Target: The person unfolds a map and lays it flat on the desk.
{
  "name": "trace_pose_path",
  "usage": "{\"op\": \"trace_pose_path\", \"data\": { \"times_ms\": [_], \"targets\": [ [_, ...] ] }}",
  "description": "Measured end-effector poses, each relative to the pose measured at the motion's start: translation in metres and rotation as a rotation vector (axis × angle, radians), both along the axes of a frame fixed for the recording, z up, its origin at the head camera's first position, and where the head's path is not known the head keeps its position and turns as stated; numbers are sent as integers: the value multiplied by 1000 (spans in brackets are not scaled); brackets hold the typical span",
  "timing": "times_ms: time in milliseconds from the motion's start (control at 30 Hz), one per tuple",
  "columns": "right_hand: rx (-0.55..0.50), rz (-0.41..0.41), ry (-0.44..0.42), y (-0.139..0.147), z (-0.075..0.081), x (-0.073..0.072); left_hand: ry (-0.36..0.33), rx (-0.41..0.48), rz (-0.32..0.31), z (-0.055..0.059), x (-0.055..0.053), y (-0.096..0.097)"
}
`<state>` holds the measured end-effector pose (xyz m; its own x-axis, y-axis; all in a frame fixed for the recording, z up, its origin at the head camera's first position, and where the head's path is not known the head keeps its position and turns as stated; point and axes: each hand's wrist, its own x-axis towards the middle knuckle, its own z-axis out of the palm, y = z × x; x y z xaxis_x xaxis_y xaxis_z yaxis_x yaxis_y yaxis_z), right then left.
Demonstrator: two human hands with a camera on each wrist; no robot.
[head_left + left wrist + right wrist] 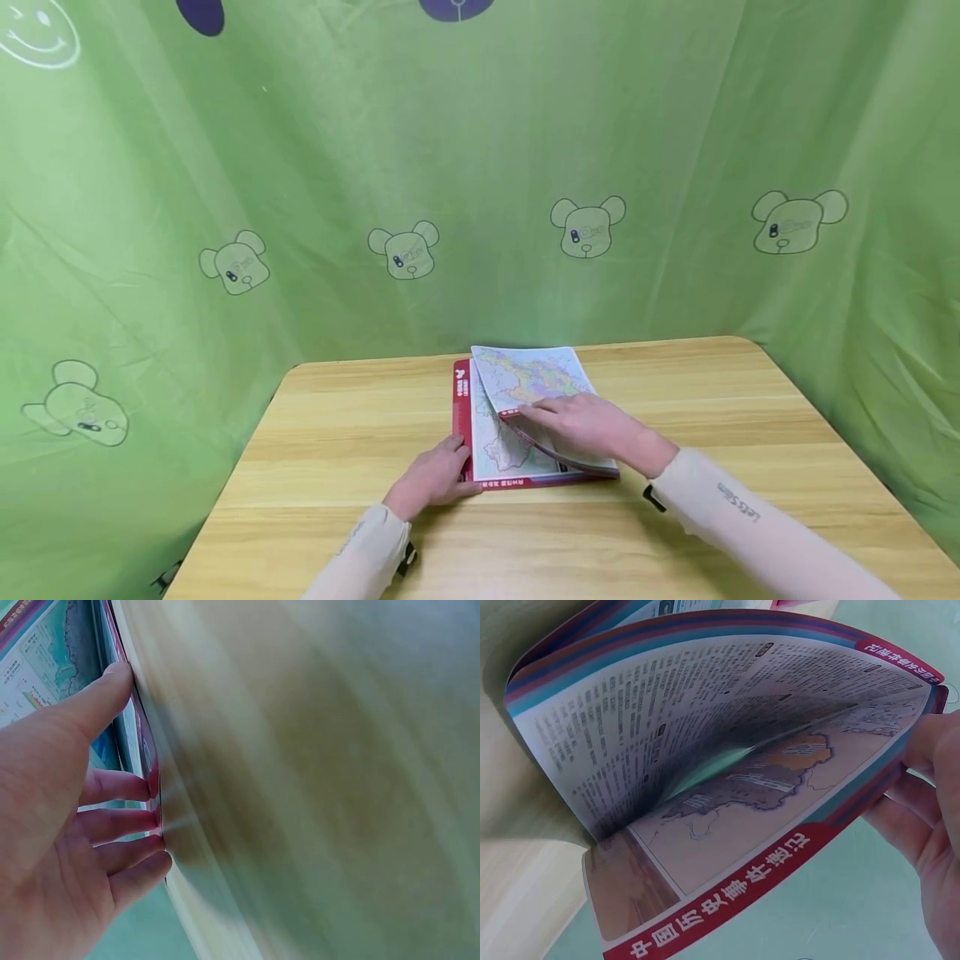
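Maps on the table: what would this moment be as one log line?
left grip: touches lower map, left edge | right grip: holds folded map, partly raised above it | surface: wood-look table

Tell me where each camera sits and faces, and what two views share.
Head: on the head, facing forward and down at the table and green curtain; left hand, right hand, sleeves show.
Left wrist: on that wrist, facing the table and map sheets; left hand shows.
Right wrist: on that wrist, facing lifted, curved map sheets; part of the right hand shows.
Shared: head and right wrist show the right hand holding map sheets.
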<state>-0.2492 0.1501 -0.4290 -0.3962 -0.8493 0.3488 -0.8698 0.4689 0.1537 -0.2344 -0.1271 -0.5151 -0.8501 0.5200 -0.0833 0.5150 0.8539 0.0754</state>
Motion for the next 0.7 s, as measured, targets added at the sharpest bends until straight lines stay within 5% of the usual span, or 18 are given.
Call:
{"op": "trace_pose_path", "data": {
  "times_ms": [333, 700],
  "targets": [
    [-91, 29, 76, 6, 2, -3, -18, 1, -2, 1, -1, 1],
    [-18, -34, 34, 20, 12, 2, -38, 14, 12, -2, -3, 0]
  ]
}}
